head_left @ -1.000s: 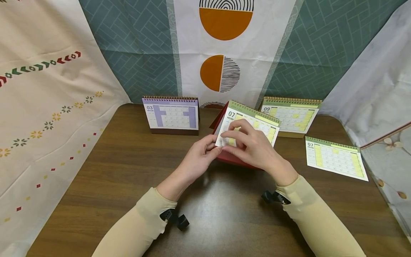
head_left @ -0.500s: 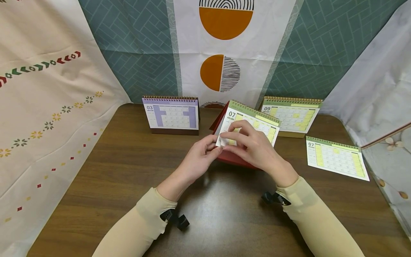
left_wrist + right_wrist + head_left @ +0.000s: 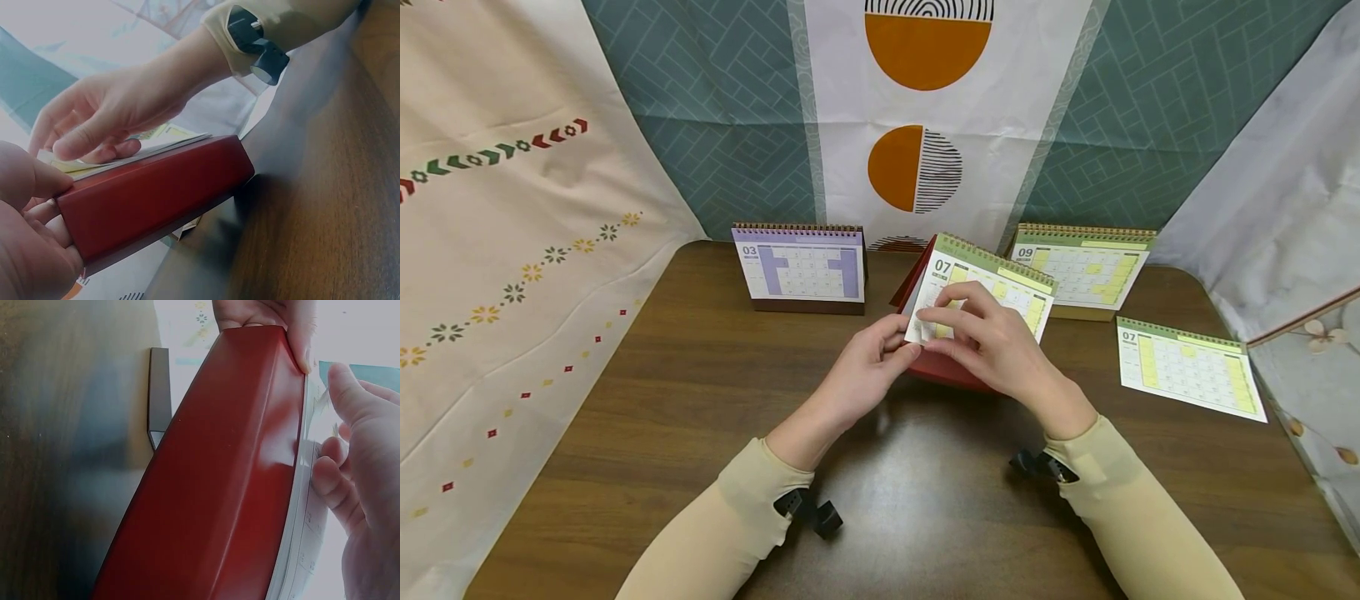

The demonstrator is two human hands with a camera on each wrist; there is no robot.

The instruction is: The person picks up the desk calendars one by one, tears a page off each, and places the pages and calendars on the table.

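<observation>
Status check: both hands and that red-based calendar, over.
Left hand grips red-based calendar at its lower left corner. Right hand pinches the 07 page's corner. Loose 07 sheet lies apart, right. Nothing in the way.

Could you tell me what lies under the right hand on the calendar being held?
Under the right hand lies the calendar page headed 07, with yellow-marked days. The page's lower middle is covered by the hand.

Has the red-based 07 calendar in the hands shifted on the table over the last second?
No. The red-based 07 calendar keeps its place against the purple 03 calendar beside it. The loose 07 sheet seems to drift right, likely from head camera motion.
</observation>
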